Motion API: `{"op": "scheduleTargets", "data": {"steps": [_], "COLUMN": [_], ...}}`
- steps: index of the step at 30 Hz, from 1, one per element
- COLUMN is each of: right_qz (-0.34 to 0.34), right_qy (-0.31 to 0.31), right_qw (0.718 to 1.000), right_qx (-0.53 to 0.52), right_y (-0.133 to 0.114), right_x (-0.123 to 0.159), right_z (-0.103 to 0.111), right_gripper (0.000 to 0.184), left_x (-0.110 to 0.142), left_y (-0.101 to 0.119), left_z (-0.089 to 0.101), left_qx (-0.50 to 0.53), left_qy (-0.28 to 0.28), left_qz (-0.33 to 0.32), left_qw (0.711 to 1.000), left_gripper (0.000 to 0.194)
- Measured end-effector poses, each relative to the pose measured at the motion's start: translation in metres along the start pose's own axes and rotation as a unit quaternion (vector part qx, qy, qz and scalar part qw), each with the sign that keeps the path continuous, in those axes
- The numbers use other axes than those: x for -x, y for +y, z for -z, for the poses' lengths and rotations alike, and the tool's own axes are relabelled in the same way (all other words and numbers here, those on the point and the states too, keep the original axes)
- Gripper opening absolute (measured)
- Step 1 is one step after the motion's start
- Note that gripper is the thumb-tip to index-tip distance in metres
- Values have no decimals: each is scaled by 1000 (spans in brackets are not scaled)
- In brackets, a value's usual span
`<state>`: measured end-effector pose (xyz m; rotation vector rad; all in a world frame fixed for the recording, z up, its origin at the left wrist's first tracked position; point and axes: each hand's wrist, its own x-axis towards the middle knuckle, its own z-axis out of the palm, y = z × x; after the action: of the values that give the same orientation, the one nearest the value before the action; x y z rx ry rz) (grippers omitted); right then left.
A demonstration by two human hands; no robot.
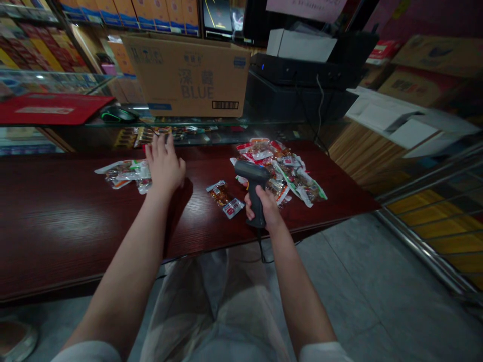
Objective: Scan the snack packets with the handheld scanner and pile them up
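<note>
Well left of the lone snack packet (222,195), a small group of snack packets (123,173) lies on the worktop (64,216), against the left hand (166,166), its fingers outstretched and loosely parted; whether they touch the packets I cannot tell. Just right of the lone packet, the right hand (269,207) grips a barcode scanner (255,193); farther right, a bigger snack pile (298,176) spreads.

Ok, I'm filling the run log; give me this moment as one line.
left hand: at left packets, grip unclear | right hand: holding scanner | single packet: on table, between hands | pile: behind scanner
</note>
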<state>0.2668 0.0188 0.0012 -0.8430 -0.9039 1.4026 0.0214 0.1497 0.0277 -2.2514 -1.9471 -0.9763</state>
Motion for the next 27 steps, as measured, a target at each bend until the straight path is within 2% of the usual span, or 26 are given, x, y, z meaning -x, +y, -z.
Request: {"op": "scheduleTargets", "data": {"steps": [2, 4, 7, 10, 13, 15, 16, 18, 20, 22, 23, 25, 27], "right_qz": [0, -1, -3, -6, -6, -4, -2, 2, 5, 8, 11, 18, 23], "right_qy": [2, 4, 8, 12, 10, 11, 12, 16, 22, 28, 30, 32, 33], "right_qw": [1000, 1000, 1000, 1000, 1000, 1000, 1000, 1000, 1000, 999, 999, 999, 999], "right_qx": [1, 3, 4, 0, 0, 2, 2, 0, -7, -13, -14, -16, -18], "right_y": [0, -1, -1, -1, 0, 0, 0, 0, -1, -2, -2, -3, -3], "right_x": [0, 1, 1, 1, 0, 0, 0, 0, 0, 0, -1, -2, -2], "right_z": [0, 0, -1, -1, -1, 0, 0, -1, -1, 0, 0, 1, 2], "right_gripper": [57, 59, 60, 58, 56, 55, 53, 50, 49, 50, 51, 52, 51], "left_x": [0, 0, 2, 4, 5, 5, 5, 6, 7, 10, 10, 11, 11], "left_y": [0, -6, -19, -26, -20, -8, -1, 14, 27, 35, 37, 38, 36], "left_z": [-9, -16, -22, -23, -22, -21, -21, -23, -27, -31, -32, -33, -32], "left_qx": [-51, -88, -91, -73, -48, -20, 2, 67, 134, 167, 173, 173, 169], "left_qy": [-67, -92, -50, -18, 17, 16, -7, -109, -231, -310, -334, -362, -359], "left_qz": [-17, 11, 55, 53, 39, 9, -17, -88, -155, -194, -201, -210, -212], "left_qw": [996, 992, 993, 996, 998, 1000, 1000, 988, 951, 916, 904, 891, 893], "left_gripper": [63, 61, 62, 55, 49, 49, 51, 56, 67, 78, 78, 65, 51]}}
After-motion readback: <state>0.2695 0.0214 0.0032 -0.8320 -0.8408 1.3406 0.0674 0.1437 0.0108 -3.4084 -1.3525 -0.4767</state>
